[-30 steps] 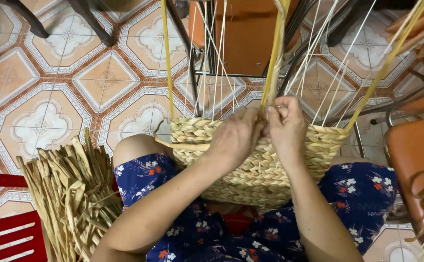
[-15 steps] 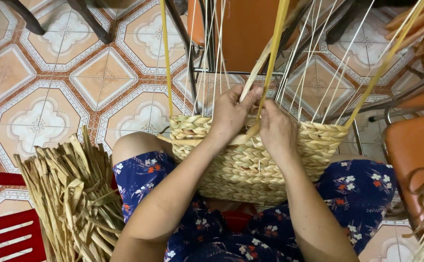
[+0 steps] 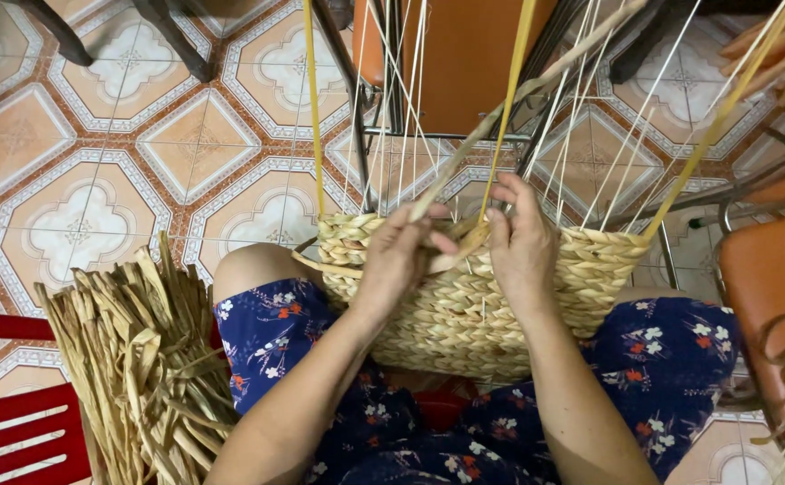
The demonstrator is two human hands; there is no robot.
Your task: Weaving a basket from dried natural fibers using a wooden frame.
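A half-woven straw basket (image 3: 581,278) rests on my lap, with thin pale and yellow upright strands (image 3: 410,99) rising from its rim. My left hand (image 3: 397,260) pinches a flat dried straw strand (image 3: 509,99) that runs up and to the right from the rim. My right hand (image 3: 523,242) rests on the basket's near rim, fingers curled around the same strand's lower end between the uprights. Both hands sit close together at the middle of the rim.
A bundle of dried straw strips (image 3: 136,359) stands by my left knee. A red slatted stool (image 3: 15,431) is at bottom left. An orange chair seat (image 3: 770,287) is at right, and metal chair legs (image 3: 365,117) stand behind the basket on patterned floor tiles (image 3: 78,216).
Both hands moved up from the basket's side to its rim. My left hand has drawn the straw strand up and out to the right.
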